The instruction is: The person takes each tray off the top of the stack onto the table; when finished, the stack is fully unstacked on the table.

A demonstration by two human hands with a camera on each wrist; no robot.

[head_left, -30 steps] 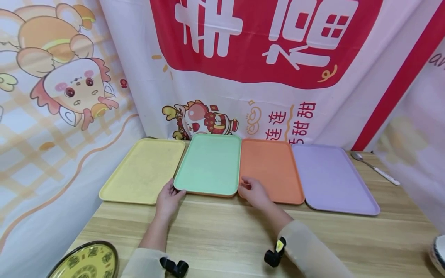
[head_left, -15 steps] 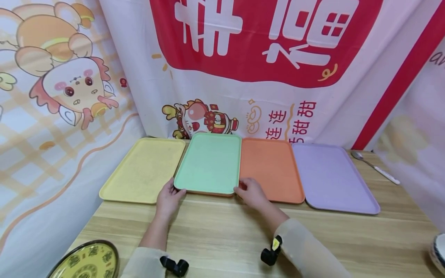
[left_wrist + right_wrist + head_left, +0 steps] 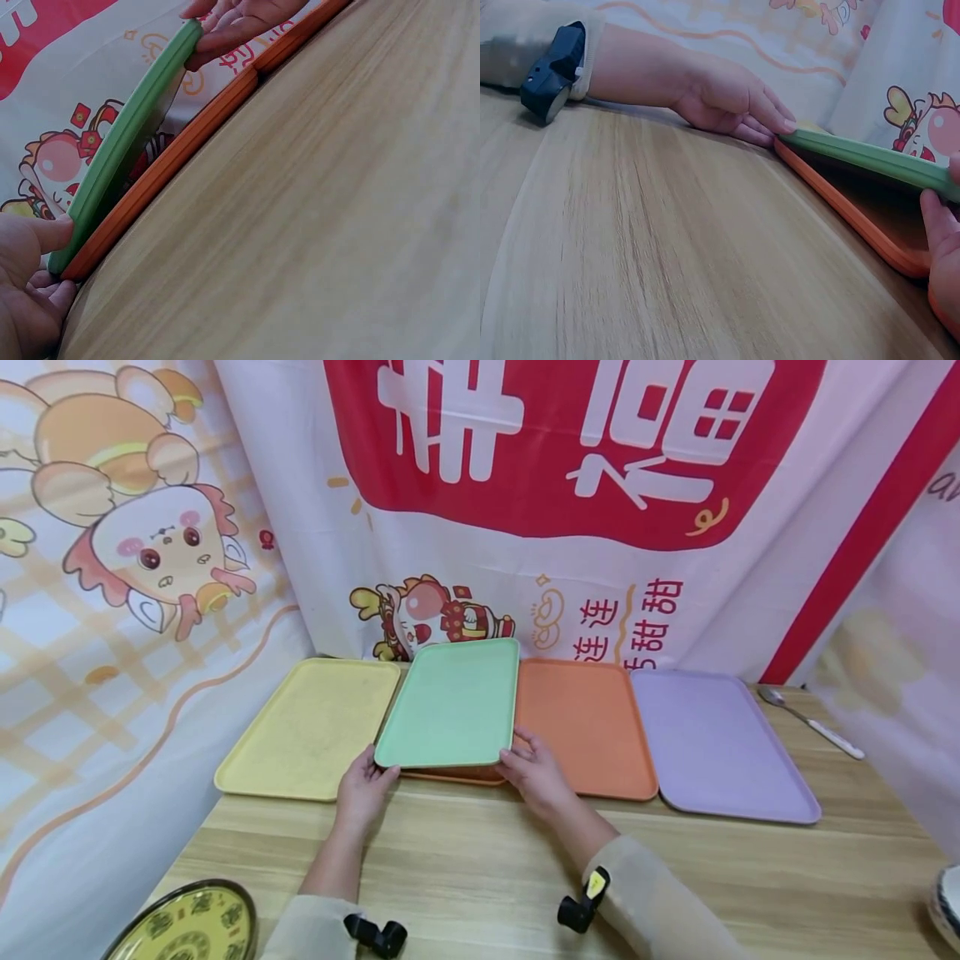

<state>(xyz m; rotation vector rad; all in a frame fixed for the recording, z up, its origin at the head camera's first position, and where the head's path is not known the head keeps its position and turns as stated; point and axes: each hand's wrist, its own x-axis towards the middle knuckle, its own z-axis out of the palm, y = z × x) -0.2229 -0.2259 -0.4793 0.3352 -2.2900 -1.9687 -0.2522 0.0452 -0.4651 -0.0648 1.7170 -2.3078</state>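
Note:
A green tray [image 3: 453,706] is tilted, its right side raised above an orange tray [image 3: 161,176] that lies beneath it on the table. My right hand [image 3: 538,781] holds the green tray's near right corner, thumb above and fingers below. At the near left corner, my left hand [image 3: 363,789] pinches the green tray with its thumb on the rim. The left fingers reach down beside the lower orange tray's corner in the left wrist view. Most of that lower tray is hidden under the green one.
A yellow tray [image 3: 311,727] lies to the left. On the right are a second orange tray [image 3: 585,731] and a purple tray [image 3: 720,743], then a spoon [image 3: 810,722]. A patterned yellow plate [image 3: 187,927] and a bowl [image 3: 947,906] sit at the near edges. Printed cloth [image 3: 450,552] hangs behind.
My right hand has moved from beside the green tray's near right corner to gripping it, and that side has risen, uncovering some of the orange tray below. The left hand has stayed put.

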